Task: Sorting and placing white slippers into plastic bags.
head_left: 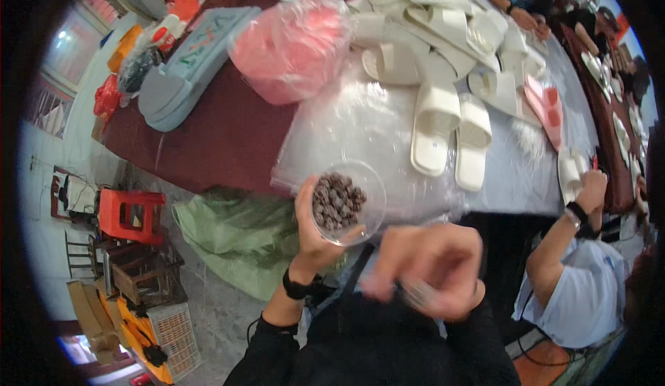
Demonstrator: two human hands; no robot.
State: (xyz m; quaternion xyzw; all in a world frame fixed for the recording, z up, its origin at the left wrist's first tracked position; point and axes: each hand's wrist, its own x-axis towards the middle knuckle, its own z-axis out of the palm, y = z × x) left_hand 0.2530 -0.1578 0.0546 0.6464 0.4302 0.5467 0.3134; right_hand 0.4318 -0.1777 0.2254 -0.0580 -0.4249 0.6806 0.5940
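Note:
My left hand [309,233] is wrapped round a clear plastic cup [374,195], tilted so that its mouth faces up toward me. Small dark brown, wrinkled balls [337,202] lie in it; they look like dried fruit, but I cannot make out the kind. Just right of the cup, my right hand [436,265] is raised in front of my body, its fingers curled in and blurred. Something small, pale and shiny shows at those fingers, too smeared to name. Beyond the cup, a stack of clear plastic bags [332,133] covers the table's near edge.
Cream slippers [436,126] are heaped across the table, with pink slippers [547,109] at the right. Left of them are a pink plastic-wrapped bundle [294,46] and a grey-blue case [194,67]. A co-worker [575,275] sits close on my right. A red stool [131,214] stands left.

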